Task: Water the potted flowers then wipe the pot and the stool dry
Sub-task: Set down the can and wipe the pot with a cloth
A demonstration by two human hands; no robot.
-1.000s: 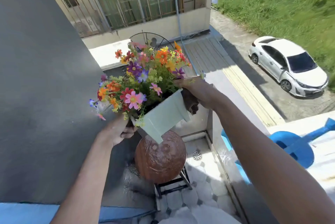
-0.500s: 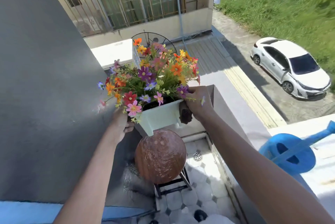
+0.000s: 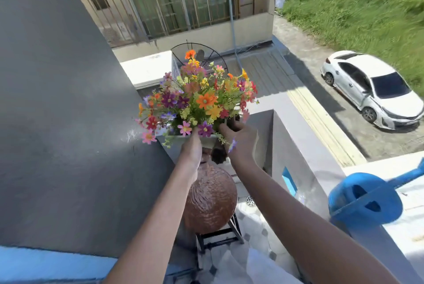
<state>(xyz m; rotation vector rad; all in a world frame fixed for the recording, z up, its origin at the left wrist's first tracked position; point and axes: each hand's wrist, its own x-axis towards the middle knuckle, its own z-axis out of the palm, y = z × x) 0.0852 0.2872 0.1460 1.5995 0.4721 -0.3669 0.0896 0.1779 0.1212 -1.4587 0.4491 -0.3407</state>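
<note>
Pot point(image 3: 183, 143) lifted off wet stool point(image 3: 211, 201), gripped by left hand point(image 3: 191, 148); right hand point(image 3: 238, 139) pinching dark cloth point(image 3: 218, 155). Watering seemingly done; stool wiping left.

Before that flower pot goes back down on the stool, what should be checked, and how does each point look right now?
1. Both hands on the pot: left hand and right hand hold it. Ok.
2. Pot level: its rim looks about level. Ok.
3. Stool top bare: ok.
4. Stool top dry: looks streaked and wet. Not ok.
5. Cloth in the right hand's grip, clear of the pot's base: cannot tell.
6. Watering can out of the way on the ledge: ok.
</note>
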